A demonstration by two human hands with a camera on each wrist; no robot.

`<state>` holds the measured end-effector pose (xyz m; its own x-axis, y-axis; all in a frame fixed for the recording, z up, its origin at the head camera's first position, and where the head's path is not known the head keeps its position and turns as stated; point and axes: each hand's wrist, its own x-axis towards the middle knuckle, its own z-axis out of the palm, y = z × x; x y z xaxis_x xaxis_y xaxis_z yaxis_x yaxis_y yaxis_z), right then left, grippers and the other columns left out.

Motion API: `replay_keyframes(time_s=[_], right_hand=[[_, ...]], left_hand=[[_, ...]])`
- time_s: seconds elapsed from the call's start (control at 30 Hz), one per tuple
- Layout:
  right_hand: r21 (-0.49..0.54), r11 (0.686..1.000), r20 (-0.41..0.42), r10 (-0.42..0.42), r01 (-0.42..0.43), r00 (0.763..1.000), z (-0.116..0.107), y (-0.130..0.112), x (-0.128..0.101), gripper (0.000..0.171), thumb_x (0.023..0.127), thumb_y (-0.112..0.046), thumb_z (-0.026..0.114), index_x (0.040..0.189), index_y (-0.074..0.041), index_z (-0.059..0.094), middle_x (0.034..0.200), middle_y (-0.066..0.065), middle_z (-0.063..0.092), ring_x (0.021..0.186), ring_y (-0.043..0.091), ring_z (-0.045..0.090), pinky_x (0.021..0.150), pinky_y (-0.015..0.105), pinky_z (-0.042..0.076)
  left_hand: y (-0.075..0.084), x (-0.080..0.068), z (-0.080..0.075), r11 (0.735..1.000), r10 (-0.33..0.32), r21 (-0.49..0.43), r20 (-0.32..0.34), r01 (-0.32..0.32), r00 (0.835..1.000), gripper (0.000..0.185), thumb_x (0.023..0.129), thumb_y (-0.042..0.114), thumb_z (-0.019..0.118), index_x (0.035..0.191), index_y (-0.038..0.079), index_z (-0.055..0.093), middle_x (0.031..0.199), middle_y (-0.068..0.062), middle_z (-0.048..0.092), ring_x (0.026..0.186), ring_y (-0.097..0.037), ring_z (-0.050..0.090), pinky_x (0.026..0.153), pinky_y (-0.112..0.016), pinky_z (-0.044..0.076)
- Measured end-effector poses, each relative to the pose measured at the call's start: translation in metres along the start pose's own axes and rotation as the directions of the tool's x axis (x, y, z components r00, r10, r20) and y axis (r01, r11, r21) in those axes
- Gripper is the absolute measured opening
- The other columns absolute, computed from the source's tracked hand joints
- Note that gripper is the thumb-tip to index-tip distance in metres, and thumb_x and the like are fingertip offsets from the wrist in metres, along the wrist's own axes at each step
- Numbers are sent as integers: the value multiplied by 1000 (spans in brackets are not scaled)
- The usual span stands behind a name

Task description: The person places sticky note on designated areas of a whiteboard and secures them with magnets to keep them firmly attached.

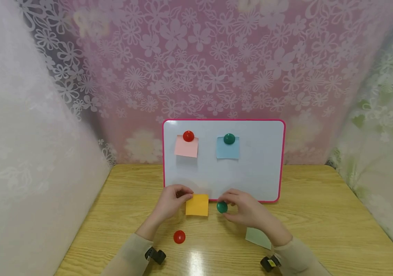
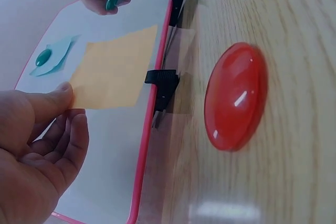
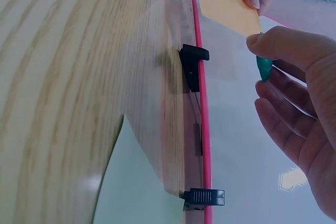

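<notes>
While the big white magnetic board with the pink rim (image 1: 281, 161) stands up at the back of the pale wooden table (image 1: 321, 214), both hands work low down in front of it. On the board hang a pink square paper note (image 1: 186, 147) under a round red magnet (image 1: 188, 135) and a blue square paper note (image 1: 228, 150) under a round green magnet (image 1: 229, 138).

The left hand (image 1: 172, 201) pinches the left corner of an orange square paper note (image 1: 197, 205) between thumb and finger. The note lies flat against the bottom of the board. The right hand (image 1: 248, 210) pinches a second round green magnet (image 1: 222, 207), just beside the note's right edge. So the note lies to the left of this magnet, and the right hand is the nearer one to that edge.

A loose round red magnet (image 1: 179, 237) sits on the table near the left sleeve. A pale green paper note (image 1: 258, 237) lies partly under the right wrist.

Only the left wrist view shows the thumb on the note's corner (image 2: 107, 74). Only the right wrist view shows the black clips (image 3: 193, 64) holding the board up.
</notes>
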<state>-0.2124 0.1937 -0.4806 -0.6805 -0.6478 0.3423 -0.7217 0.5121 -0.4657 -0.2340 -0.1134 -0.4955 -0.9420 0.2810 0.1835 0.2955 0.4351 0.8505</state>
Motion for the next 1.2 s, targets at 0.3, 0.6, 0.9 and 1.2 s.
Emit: replay_keyframes(time_s=[0.3, 0.6, 0.9, 1.2], right_hand=[[13, 999, -46, -35, 36, 998, 7, 0, 8, 39, 83, -5, 92, 119, -9, 77, 113, -1, 71, 96, 16, 68, 83, 36, 62], [17, 999, -64, -40, 41, 997, 12, -2, 17, 38, 84, -7, 92, 118, -10, 76, 114, -1, 71, 94, 17, 68, 82, 40, 63], [2, 999, -95, -36, 36, 995, 14, -8, 27, 38, 84, -8, 92, 118, -9, 75, 112, 1, 70, 94, 19, 69, 81, 35, 63], [9, 1000, -96, 24, -23, 995, 17, -16, 37, 37, 86, -9, 91, 120, -9, 75, 113, 1, 70, 96, 18, 70, 85, 37, 63]], left_hand=[[3, 1, -1, 1000, -23, 11, -3, 24, 1000, 4, 100, 15, 78, 100, 16, 82, 93, 8, 74, 80, -18, 63, 71, -29, 56], [5, 2, -3, 1000, -20, -11, -17, 20, 1000, 4, 100, 15, 78, 99, 13, 81, 95, 5, 75, 82, -17, 64, 75, -29, 57], [3, 5, -5, 1000, -8, 4, -44, 8, 999, 4, 101, 15, 78, 100, 13, 81, 95, 5, 74, 83, -18, 64, 75, -30, 58], [1, 6, -9, 1000, -10, -28, -42, 9, 999, 4, 101, 14, 77, 100, 14, 81, 94, 4, 74, 81, -19, 64, 73, -30, 59]])
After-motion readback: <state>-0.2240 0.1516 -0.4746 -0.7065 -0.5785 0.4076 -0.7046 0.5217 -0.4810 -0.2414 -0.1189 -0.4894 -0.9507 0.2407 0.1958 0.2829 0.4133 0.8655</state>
